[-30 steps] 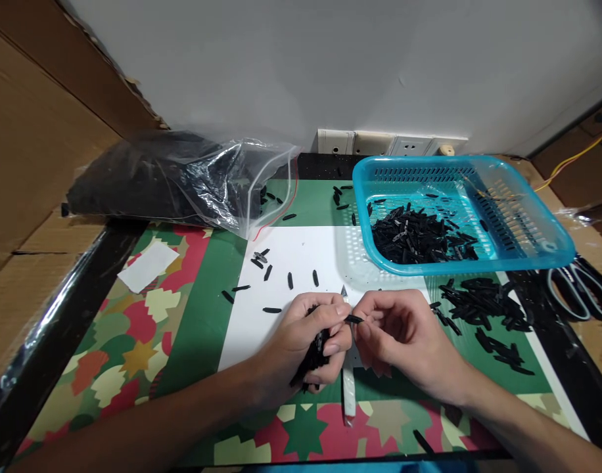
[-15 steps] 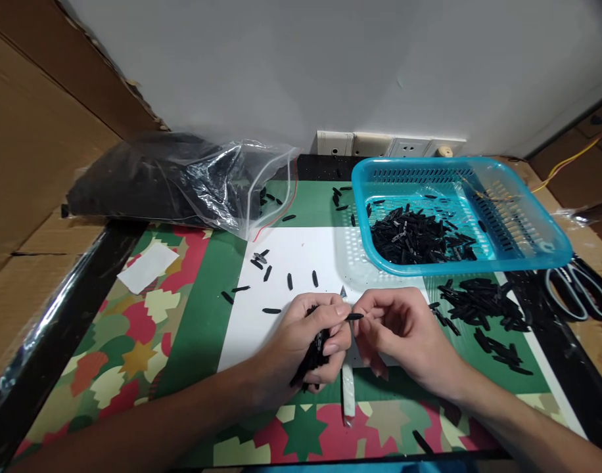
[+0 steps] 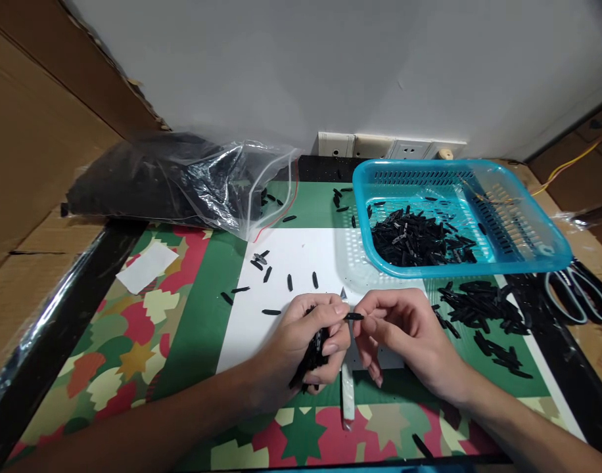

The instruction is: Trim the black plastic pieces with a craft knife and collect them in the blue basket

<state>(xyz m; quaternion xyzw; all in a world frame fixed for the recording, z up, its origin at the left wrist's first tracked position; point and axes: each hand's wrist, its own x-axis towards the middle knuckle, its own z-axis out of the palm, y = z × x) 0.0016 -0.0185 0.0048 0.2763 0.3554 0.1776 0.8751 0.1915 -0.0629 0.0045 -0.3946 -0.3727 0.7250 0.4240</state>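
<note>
Onscreen, my left hand (image 3: 300, 332) clenches its fingers round slim black slivers (image 3: 315, 358); my right hand (image 3: 410, 332) pinches one protruding sliver (image 3: 355, 316).

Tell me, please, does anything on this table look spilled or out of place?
Somewhat. Single black pieces lie scattered on the white area, away from the heap in the blue basket, and one stray piece lies near the front edge of the patterned covering. They look possibly dropped.

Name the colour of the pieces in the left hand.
The pieces are black, seen in the head view.
</note>
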